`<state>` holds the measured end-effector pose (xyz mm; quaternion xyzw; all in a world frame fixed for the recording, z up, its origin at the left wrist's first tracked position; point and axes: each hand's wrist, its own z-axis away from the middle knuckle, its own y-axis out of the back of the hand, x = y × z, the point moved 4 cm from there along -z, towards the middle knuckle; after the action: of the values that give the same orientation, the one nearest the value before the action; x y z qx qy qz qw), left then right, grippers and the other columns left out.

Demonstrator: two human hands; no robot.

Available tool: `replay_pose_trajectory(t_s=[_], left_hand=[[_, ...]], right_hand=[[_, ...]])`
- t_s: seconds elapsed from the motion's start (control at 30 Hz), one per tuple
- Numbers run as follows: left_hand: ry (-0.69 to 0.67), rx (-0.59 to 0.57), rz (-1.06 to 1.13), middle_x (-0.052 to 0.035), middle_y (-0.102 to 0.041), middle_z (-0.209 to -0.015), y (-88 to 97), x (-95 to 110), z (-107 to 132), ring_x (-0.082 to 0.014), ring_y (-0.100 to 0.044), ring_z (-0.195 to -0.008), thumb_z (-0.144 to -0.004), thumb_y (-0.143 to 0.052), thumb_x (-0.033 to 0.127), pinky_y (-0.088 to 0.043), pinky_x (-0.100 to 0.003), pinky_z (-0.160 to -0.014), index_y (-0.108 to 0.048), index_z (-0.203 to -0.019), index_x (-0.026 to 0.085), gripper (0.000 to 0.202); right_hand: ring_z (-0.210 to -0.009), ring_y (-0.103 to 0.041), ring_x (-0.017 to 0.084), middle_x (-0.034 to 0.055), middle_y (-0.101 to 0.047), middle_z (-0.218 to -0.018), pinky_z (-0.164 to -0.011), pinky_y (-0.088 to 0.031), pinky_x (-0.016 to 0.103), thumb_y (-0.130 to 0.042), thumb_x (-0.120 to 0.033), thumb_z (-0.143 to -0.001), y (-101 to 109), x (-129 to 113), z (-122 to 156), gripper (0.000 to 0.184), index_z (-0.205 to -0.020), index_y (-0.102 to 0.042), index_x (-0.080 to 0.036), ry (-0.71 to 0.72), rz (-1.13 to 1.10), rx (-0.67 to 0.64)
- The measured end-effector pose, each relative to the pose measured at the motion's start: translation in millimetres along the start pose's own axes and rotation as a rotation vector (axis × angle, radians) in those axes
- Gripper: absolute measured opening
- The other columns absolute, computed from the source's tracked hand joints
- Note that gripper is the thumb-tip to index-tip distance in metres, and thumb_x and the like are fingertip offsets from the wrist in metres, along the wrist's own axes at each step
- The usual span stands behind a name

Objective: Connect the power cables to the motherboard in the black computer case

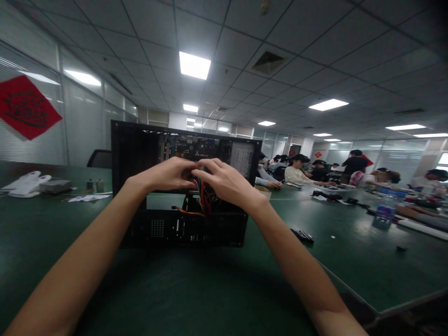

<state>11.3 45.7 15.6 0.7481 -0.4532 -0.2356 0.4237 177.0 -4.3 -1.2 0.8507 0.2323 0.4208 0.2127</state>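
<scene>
An open black computer case (133, 154) stands on the green table (210, 289), its motherboard (196, 147) facing me. Both arms reach into it. My left hand (168, 173) and my right hand (224, 179) meet at the middle of the case, fingers curled and pinched together over a bundle of red, yellow and black wires (203, 198). What exactly the fingertips grip is hidden behind the hands. The wires hang down from under the hands toward the bottom of the case.
A small black part (303, 235) lies on the table to the right of the case. White items and papers (28, 184) sit at the far left. Several people work at tables on the right, near a water bottle (384, 212).
</scene>
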Motion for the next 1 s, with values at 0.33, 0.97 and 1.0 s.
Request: replay_pose_trajectory(t_s=[0.33, 0.97, 1.0], left_hand=[[0.218, -0.276, 0.034, -0.0098, -0.073, -0.119, -15.0, -33, 14, -0.0220, -0.070, -0.099, -0.083, -0.060, 0.027, -0.053, -0.027, -0.079, -0.063, -0.129, 0.020, 0.047], [0.279, -0.005, -0.133, -0.0028, -0.074, -0.084, -48.8, -87, 2, -0.0193, -0.068, -0.078, -0.083, -0.067, 0.035, -0.047, -0.026, -0.067, -0.068, -0.096, 0.021, 0.019], [0.295, 0.016, -0.137, -0.0032, -0.074, -0.084, -52.2, -88, 0, -0.0201, -0.068, -0.079, -0.082, -0.068, 0.034, -0.048, -0.027, -0.068, -0.065, -0.096, 0.021, 0.018]], right_hand=[[-0.104, -0.062, 0.026, 0.0167, -0.057, -0.120, -0.080, -0.057, 0.035, -0.034, -0.009, -0.101, -77, 3, -3, 0.032, -0.119, -0.058, -0.014, -0.369, -0.035, -0.233], [-0.108, -0.063, 0.023, 0.0154, -0.058, -0.127, -0.086, -0.050, 0.030, -0.051, 0.000, -0.087, -132, 27, 19, 0.034, -0.118, -0.060, -0.012, -0.769, -0.284, -0.433], [-0.109, -0.062, 0.023, 0.0156, -0.058, -0.127, -0.087, -0.049, 0.030, -0.052, 0.000, -0.087, -134, 29, 21, 0.034, -0.117, -0.060, -0.012, -0.776, -0.292, -0.428]])
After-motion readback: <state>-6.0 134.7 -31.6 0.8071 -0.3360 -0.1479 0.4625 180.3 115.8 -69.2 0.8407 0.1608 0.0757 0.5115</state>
